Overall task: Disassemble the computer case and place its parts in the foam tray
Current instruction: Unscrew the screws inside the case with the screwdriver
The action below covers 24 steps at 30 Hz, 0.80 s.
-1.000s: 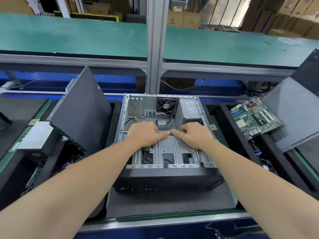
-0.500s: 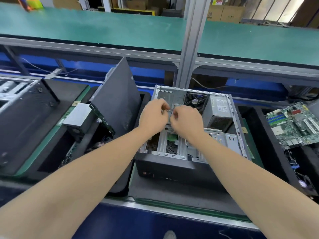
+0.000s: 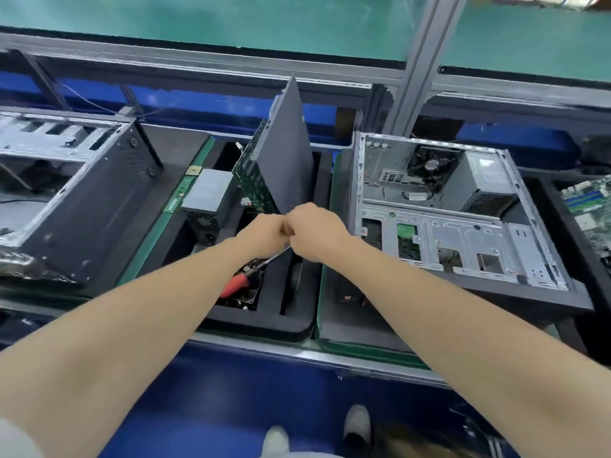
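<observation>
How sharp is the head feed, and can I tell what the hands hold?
Head view: motion smear on the far rail and the left case; straight lines bend toward the edges; the open case reads fairly sharp, light even, no strong glare. The left hand and right hand meet over the foam tray; what they hold, if anything, cannot be told.

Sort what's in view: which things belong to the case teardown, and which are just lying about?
Job: open computer case; foam tray; side panel, green circuit board and power supply in it; red-handled screwdriver.
Lying about: second case, left; motherboard, far right; green bench behind.
</observation>
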Motion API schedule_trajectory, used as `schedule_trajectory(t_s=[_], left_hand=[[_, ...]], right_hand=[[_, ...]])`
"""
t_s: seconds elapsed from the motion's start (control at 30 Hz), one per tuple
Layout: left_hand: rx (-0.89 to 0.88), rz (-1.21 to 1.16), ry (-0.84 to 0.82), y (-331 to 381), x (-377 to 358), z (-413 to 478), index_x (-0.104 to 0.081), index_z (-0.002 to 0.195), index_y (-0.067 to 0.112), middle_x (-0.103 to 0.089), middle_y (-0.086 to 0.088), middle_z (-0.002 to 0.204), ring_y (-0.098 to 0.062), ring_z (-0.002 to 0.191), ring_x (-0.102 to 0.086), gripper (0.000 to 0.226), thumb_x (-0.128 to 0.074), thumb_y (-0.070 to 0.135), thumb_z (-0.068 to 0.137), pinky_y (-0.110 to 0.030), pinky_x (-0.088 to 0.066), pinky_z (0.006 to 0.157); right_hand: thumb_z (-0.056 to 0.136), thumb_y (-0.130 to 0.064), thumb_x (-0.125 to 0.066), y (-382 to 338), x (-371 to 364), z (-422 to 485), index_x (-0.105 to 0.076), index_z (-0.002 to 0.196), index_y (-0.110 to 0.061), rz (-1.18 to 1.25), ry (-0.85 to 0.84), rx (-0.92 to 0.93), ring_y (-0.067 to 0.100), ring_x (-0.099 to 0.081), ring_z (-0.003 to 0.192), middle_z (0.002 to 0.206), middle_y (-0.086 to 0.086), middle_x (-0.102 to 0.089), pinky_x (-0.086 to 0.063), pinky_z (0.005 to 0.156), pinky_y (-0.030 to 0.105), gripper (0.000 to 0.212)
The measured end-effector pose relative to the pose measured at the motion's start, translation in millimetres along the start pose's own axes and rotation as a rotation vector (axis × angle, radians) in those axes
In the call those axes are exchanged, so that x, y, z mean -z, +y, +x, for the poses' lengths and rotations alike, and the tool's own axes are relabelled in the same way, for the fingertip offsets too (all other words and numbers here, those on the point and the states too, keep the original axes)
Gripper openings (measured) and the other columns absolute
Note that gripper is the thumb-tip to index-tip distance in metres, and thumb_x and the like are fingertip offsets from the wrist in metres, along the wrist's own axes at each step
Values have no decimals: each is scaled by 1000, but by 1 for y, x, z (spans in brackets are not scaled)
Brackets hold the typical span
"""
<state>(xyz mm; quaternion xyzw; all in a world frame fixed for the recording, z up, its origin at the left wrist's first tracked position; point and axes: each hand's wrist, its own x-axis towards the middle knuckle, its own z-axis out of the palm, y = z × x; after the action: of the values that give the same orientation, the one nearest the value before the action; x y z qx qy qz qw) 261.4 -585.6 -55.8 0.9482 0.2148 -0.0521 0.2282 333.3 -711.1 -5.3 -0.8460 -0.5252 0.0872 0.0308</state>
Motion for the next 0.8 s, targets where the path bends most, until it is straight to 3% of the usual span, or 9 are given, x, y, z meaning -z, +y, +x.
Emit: schedule_trajectory(t_s=[0.07,0.13,0.2,0.27,0.47,0.57,0.63,0.7,0.8], left_hand=[[29,40,-66,-18,-14,-3,-62,80,5,-70,-13,88,-33,91,-64,21,-59,18,95,-36,-46,72],[23,104,-111,-29,-27,-5,-61,82,2,-68,-13,89,-33,95,-64,26,-62,23,98,-40,-51,80],[-6,153,-93,-36,-40,-6,-55,87,5,-62,-14,99,-33,100,-60,25,-63,26,99,-44,-50,86],[12,156,-48,-38,-48,-7,-55,110,4,-54,-15,118,-35,107,-59,24,-63,25,100,-48,-50,92],[-15,333,-87,-30,-55,-10,-45,122,0,-51,-18,128,-37,113,-62,24,-52,4,99,-47,-53,92],[-92,348,-13,-21,-50,-13,-41,118,3,-49,-14,117,-32,98,-62,27,-51,-1,93,-38,-55,77],[-174,293,49,-11,-41,-13,-44,106,4,-41,-11,103,-29,88,-50,13,-49,-2,95,-33,-45,66],[-233,83,117,1,-29,-11,-43,94,5,-42,-12,95,-23,81,-41,11,-43,-6,94,-41,-41,68],[-226,-358,251,31,3,-5,-49,107,8,-53,-5,94,-20,77,-47,15,-38,1,100,-32,-41,66]], right_hand=[[91,-4,-57,-12,-14,-1,-57,88,-14,-4,-105,-40,31,-53,72,86,6,-49,-46,63,38,11],[94,-6,-58,-17,-28,-2,-59,93,-11,-2,-171,-80,30,-55,72,88,8,-50,-50,64,40,6],[94,-9,-60,-18,-41,-6,-67,104,-8,29,-212,-128,33,-62,83,99,11,-56,-58,73,42,12],[94,-11,-62,-17,-51,-10,-71,111,-10,84,-250,-186,34,-67,94,110,12,-62,-62,82,44,20],[98,-19,-59,-13,-62,-24,-72,112,-8,173,-307,-278,35,-68,100,114,12,-65,-62,86,47,21],[102,-23,-55,-14,-60,-28,-67,116,-6,216,-315,-288,35,-67,101,115,14,-65,-61,88,49,25],[103,-26,-54,-15,-57,-29,-62,116,-3,274,-278,-296,35,-66,99,114,17,-66,-60,87,48,27],[103,-26,-54,-16,-50,-29,-56,114,-3,366,-222,-325,34,-64,93,114,18,-65,-59,83,46,25],[102,-16,-46,-19,-36,-31,-51,125,-6,789,-145,-425,37,-73,93,113,22,-70,-64,83,49,25]])
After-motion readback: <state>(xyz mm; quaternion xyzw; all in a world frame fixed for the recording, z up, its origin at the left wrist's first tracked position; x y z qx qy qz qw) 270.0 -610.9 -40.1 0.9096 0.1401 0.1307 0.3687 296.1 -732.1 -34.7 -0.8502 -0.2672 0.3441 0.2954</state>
